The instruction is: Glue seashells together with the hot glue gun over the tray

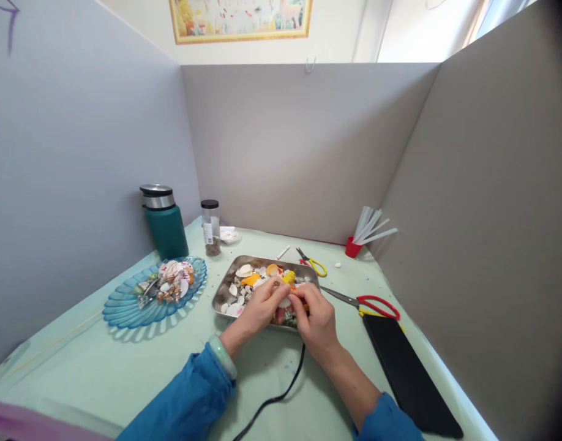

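Observation:
A metal tray (219, 294) holds many shells in white, orange and yellow. Over its front right part my left hand (261, 306) and my right hand (316, 315) meet, fingertips close together. Both are closed in a pinch around a small pale shell (285, 302), mostly covered by the fingers. Among the loose pieces in the tray, an orange shell (250, 280) and a yellow one (289, 277) stand out near the back. Some of the tray's contents are hidden beneath my hands.
Left of the tray are a blue plate (120, 306) of shells, a green bottle (165, 229) and a clear jar (211, 226). Rightward lie red-handled scissors (377, 303), yellow-handled pliers (318, 266), a black slab (409, 373) and a red cup (353, 248) of white sticks. A black cord (281, 398) runs frontward.

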`<state>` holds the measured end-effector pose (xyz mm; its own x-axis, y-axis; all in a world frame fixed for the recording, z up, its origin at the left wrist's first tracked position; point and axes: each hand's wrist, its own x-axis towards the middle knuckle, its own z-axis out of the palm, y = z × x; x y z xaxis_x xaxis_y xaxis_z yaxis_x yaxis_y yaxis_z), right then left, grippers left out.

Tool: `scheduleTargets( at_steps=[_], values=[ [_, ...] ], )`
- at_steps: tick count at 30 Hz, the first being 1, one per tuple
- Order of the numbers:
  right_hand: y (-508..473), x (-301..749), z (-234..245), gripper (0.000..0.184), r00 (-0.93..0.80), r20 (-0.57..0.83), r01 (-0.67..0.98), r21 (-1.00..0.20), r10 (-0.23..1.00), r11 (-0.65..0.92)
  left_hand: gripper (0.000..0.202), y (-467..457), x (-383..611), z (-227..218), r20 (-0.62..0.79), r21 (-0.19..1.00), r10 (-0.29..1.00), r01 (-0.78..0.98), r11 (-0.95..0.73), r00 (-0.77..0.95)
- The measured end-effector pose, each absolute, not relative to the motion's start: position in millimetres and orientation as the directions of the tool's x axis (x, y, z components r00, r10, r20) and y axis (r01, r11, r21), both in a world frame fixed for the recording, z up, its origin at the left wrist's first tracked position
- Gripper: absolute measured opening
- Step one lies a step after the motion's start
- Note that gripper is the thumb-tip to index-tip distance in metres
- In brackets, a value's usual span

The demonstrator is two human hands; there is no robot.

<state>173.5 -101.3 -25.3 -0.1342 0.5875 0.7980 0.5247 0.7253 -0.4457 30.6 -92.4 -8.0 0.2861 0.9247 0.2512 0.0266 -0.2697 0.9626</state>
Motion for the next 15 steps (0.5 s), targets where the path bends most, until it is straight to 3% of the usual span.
scheduleTargets(
  at_steps=[15],
  values=[
    [-100.7,174.4,-25.5,0.015,-0.161,0.812,0.543,-0.401,0.56,0.738,0.03,-93.0,30.4,-5.1,0.301,0.946,0.92,0.045,-0.322,0.252]
  ],
)
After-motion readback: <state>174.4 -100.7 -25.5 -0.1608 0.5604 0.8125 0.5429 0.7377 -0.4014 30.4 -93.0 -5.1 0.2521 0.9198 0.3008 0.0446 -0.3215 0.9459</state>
